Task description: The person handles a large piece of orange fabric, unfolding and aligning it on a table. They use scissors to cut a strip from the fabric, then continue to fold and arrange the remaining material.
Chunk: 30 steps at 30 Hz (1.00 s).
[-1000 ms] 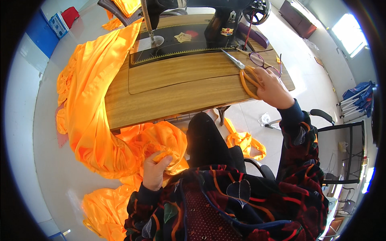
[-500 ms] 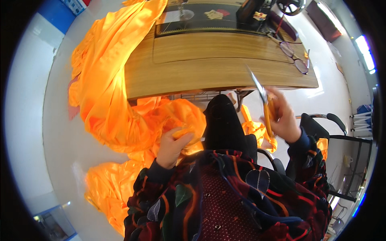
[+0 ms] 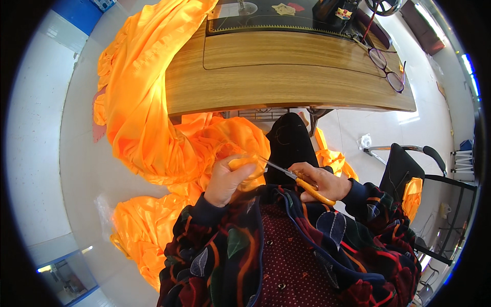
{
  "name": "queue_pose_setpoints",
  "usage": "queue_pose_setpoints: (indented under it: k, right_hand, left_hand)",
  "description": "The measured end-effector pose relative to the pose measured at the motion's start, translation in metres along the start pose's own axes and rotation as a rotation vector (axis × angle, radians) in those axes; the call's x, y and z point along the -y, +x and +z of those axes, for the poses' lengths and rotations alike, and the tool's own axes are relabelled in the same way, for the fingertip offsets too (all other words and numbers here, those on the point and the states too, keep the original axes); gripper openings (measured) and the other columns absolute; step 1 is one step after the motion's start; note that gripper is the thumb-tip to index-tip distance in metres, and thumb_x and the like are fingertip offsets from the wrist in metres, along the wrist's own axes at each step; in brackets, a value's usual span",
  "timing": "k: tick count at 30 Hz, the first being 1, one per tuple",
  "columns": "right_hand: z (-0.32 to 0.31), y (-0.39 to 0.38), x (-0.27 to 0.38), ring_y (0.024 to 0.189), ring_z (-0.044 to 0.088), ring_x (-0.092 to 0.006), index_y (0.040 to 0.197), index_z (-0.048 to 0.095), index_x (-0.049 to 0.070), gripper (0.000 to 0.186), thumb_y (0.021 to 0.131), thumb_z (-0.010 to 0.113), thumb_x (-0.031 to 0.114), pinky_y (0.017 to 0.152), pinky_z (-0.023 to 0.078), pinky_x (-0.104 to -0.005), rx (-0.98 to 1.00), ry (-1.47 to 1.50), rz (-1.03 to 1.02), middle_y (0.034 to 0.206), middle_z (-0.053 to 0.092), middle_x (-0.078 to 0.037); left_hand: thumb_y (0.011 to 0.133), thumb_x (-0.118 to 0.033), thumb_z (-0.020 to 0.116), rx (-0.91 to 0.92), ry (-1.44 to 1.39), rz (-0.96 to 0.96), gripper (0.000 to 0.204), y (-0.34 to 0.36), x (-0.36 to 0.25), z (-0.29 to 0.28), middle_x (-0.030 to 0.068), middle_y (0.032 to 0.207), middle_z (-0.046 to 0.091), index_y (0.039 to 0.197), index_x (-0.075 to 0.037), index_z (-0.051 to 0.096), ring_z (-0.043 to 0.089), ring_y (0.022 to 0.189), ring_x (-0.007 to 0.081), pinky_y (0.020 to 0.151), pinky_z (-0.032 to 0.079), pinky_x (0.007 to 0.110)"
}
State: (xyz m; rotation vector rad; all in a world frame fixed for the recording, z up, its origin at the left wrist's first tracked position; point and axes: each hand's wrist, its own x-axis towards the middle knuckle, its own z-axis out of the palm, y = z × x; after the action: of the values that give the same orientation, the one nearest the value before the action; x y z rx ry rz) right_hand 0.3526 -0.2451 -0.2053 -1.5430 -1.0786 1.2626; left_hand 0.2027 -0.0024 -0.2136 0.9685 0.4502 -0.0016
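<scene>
My left hand [image 3: 228,182] grips a bunched edge of glossy orange satin [image 3: 144,87] over my lap; the cloth runs from the table's left side down into folds. My right hand [image 3: 322,184] is closed on orange-handled scissors [image 3: 312,188], whose blades point left at the gathered cloth just beside my left fingers. Whether the blades touch it I cannot tell. My dark-trousered leg [image 3: 290,146] is under the hands. Ahead stands a wooden sewing table [image 3: 255,84] with a black sewing machine [image 3: 327,15], its top cut off by the view's edge.
Glasses [image 3: 386,69] lie on the table's right. More orange cloth [image 3: 143,230] is heaped at lower left, and another piece [image 3: 332,158] lies under the table. A black chair [image 3: 398,171] with an orange scrap [image 3: 411,197] stands at my right.
My right hand has lifted the scissors off the table and brought them down and left to the cloth by my left hand. The view has tilted downward.
</scene>
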Motion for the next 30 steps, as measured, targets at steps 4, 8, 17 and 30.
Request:
queue_pose_setpoints:
  k: [4, 8, 17, 30]
  right_hand:
    - [-0.001, 0.004, 0.009, 0.083, 0.060, -0.0229, 0.131, 0.042, 0.004, 0.071, 0.079, 0.077, 0.038, 0.074, 0.051, -0.0340, -0.093, -0.258, -0.049, 0.101, 0.058, -0.014]
    - [-0.001, 0.009, 0.015, 0.085, 0.061, -0.0261, 0.130, 0.044, 0.003, 0.074, 0.075, 0.078, 0.039, 0.074, 0.051, -0.0356, -0.109, -0.312, -0.015, 0.105, 0.058, -0.015]
    - [-0.002, 0.015, 0.018, 0.080, 0.063, -0.0221, 0.130, 0.043, 0.001, 0.074, 0.074, 0.081, 0.033, 0.073, 0.052, -0.0325, -0.086, -0.331, -0.029, 0.099, 0.060, -0.013]
    - [0.001, 0.012, 0.016, 0.056, 0.053, -0.0179, 0.124, 0.045, 0.003, 0.058, 0.081, 0.076, 0.026, 0.056, 0.043, -0.0286, -0.081, -0.301, -0.003, 0.068, 0.054, -0.006]
  left_hand:
    - [0.089, -0.004, 0.062, 0.027, 0.010, -0.021, 0.021, 0.000, -0.001, 0.000, 0.0062, 0.098, 0.068, 0.108, 0.003, 0.064, 0.065, 0.085, 0.0105, 0.077, 0.052, 0.023]
    - [0.089, -0.004, 0.062, 0.052, 0.004, -0.020, 0.022, 0.001, 0.000, -0.001, 0.0067, 0.098, 0.068, 0.110, 0.003, 0.063, 0.065, 0.086, 0.0115, 0.077, 0.053, 0.024]
    - [0.089, -0.004, 0.062, 0.028, 0.068, -0.040, 0.021, 0.002, 0.003, -0.002, 0.0069, 0.097, 0.068, 0.108, 0.004, 0.063, 0.065, 0.086, 0.0118, 0.076, 0.053, 0.024]
    - [0.088, -0.006, 0.063, 0.042, 0.103, -0.045, 0.016, 0.002, 0.004, -0.003, 0.0049, 0.093, 0.068, 0.102, 0.003, 0.065, 0.064, 0.080, 0.0092, 0.073, 0.052, 0.023]
